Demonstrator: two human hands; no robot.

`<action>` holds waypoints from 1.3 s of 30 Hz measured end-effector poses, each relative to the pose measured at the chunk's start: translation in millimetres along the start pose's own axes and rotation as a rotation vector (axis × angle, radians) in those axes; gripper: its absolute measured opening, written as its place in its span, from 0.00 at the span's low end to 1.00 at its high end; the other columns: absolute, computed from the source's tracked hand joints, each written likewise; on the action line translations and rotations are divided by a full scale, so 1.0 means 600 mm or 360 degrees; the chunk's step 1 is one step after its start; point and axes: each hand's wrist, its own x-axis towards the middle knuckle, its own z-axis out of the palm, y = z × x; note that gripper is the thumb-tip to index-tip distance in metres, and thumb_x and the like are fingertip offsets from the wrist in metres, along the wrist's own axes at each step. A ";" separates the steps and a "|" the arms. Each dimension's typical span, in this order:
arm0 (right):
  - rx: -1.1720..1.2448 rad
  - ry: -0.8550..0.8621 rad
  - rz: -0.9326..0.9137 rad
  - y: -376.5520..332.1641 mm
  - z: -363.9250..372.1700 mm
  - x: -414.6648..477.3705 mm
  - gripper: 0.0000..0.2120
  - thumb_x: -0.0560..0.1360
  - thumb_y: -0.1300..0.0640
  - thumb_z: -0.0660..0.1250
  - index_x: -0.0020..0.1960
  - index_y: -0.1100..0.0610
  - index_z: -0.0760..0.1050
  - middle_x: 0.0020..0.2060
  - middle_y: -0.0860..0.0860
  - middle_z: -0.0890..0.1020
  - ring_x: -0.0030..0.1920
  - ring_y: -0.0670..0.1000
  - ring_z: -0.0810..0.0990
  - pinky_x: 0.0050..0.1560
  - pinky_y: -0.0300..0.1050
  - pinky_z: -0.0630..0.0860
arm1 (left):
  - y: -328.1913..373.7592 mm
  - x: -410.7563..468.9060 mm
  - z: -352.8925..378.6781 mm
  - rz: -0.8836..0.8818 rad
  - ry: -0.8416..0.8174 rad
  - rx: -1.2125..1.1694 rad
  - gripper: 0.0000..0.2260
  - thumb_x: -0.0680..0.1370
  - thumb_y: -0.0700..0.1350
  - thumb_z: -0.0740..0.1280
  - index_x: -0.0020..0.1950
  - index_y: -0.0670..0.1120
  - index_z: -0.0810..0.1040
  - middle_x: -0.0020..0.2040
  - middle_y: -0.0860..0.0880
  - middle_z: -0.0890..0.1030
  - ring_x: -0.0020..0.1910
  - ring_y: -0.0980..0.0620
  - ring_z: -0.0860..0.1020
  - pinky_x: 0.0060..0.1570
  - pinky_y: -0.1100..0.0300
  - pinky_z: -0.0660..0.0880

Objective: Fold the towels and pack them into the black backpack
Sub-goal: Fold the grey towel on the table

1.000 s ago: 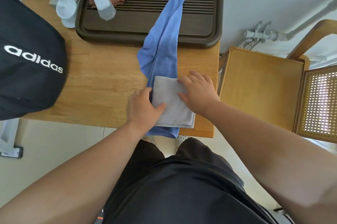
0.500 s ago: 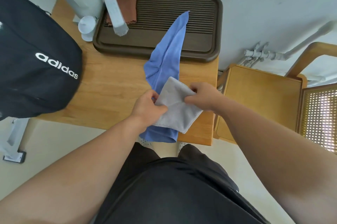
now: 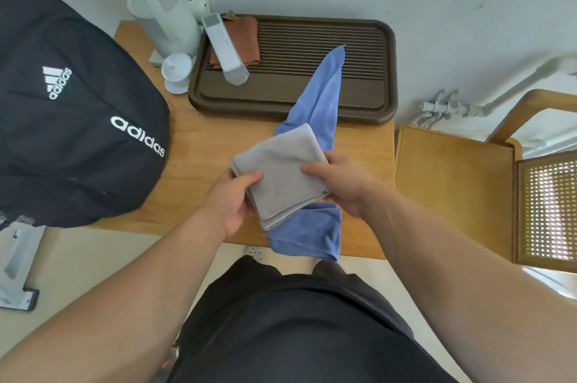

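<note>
Left of the held grey towel (image 3: 281, 170), the black backpack (image 3: 78, 164) reads "adidas".

Wood bench (image 3: 199, 145) carries black backpack (image 3: 71, 120) left, brown tray (image 3: 362, 92) at back, white jug (image 3: 165, 23) and cup (image 3: 176, 70) beside it, blue towel (image 3: 321, 101) running from tray over front edge.
</note>
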 end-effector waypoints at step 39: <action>-0.2465 0.0100 -0.0493 0.016 0.174 0.146 0.39 0.67 0.40 0.76 0.72 0.47 0.64 0.64 0.48 0.72 0.62 0.54 0.72 0.56 0.52 0.74 | 0.105 0.151 -0.160 0.1123 -0.0343 0.3020 0.15 0.73 0.46 0.72 0.47 0.53 0.64 0.48 0.53 0.71 0.53 0.48 0.73 0.46 0.54 0.64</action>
